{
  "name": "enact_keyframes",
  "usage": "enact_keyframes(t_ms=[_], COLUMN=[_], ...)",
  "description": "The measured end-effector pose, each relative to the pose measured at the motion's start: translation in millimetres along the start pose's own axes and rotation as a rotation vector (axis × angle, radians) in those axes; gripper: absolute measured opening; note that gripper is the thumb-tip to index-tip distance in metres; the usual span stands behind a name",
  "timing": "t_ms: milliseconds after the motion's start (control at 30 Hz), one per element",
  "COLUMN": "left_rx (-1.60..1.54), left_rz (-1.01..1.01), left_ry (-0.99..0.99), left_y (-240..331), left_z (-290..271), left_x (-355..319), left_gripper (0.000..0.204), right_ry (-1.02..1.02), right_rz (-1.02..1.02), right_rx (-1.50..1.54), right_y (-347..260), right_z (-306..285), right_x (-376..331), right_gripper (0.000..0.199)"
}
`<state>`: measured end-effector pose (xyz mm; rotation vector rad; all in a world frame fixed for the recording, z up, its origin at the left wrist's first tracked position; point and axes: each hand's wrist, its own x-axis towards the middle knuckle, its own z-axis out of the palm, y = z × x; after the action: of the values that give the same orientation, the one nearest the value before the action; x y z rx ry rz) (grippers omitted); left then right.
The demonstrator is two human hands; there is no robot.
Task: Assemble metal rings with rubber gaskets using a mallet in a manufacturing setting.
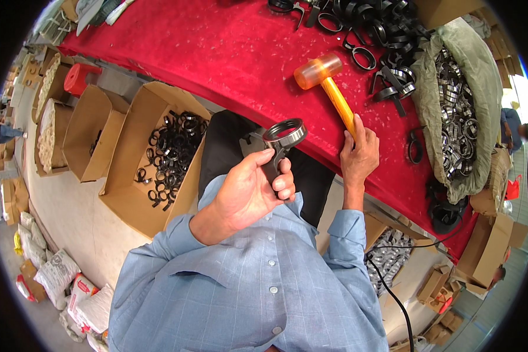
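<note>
My left hand [249, 190] is raised in front of my chest and grips a black metal part [280, 144] by its stem, with a round ring holding a shiny insert at its top. My right hand [358, 157] rests at the near edge of the red-covered table [217, 53] and holds the yellow wooden handle of a mallet [328, 85]. The mallet's translucent orange head lies on the red cloth, pointing away from me.
A pile of black ring parts [381, 35] lies on the far right of the table beside a grey-green sack of shiny metal rings [457, 111]. On the floor to my left stands an open cardboard box of black ring parts [173, 152], with further boxes [88, 132] and white bags [58, 276].
</note>
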<state>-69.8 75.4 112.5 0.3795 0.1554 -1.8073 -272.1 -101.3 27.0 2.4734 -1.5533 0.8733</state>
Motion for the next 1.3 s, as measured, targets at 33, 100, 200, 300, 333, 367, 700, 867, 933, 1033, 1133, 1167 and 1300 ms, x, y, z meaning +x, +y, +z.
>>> enact_keyframes(t_ms=[33, 100, 200, 300, 333, 367, 700, 867, 933, 1033, 1133, 1167, 1300], left_rx=[0.021, 0.039, 0.197, 0.201, 0.118, -0.001, -0.047, 0.047, 0.076, 0.050, 0.055, 0.058, 0.079], left_rz=[0.005, 0.035, 0.356, 0.531, 0.561, 0.596, 0.381, 0.345, 0.337, 0.321, 0.313, 0.317, 0.314], left_ry=[-0.004, 0.030, 0.218, 0.343, 0.367, 0.348, -0.007, 0.068, 0.095, 0.063, 0.071, 0.073, 0.077], left_y=[2, 9, 37, 78, 86, 87, 54, 50, 45, 44, 41, 40, 41], left_z=[-1, -12, -52, -110, -110, -111, -46, -45, -40, -43, -41, -40, -42], left_x=[-1, -8, -22, -59, -73, -80, -37, -24, -21, -18, -17, -17, -18], left_gripper=[0.038, 0.037, 0.031, 0.025, 0.024, 0.024, 0.046, 0.055, 0.056, 0.054, 0.054, 0.054, 0.054], right_ry=[0.001, 0.007, 0.022, 0.042, 0.026, 0.008, 0.016, 0.029, 0.023, 0.020, 0.017, 0.009, 0.003], right_rz=[-0.002, -0.005, -0.024, -0.046, -0.044, -0.046, -0.008, -0.018, -0.010, -0.010, -0.006, 0.002, 0.005], right_rx=[0.006, 0.024, 0.041, 0.061, 0.070, 0.083, 0.038, 0.056, 0.045, 0.035, 0.032, 0.023, 0.009], right_y=[0, 0, -2, 0, -1, -3, 1, -1, -1, -1, 0, 0, -2], right_z=[-1, -3, -6, -3, -2, -1, 1, 1, -1, -1, -1, 0, -2], right_x=[0, 0, 2, 2, 2, 2, 0, -1, -1, 0, -1, -2, 0], right_gripper=[0.053, 0.054, 0.054, 0.052, 0.051, 0.050, 0.056, 0.056, 0.056, 0.056, 0.054, 0.053, 0.053])
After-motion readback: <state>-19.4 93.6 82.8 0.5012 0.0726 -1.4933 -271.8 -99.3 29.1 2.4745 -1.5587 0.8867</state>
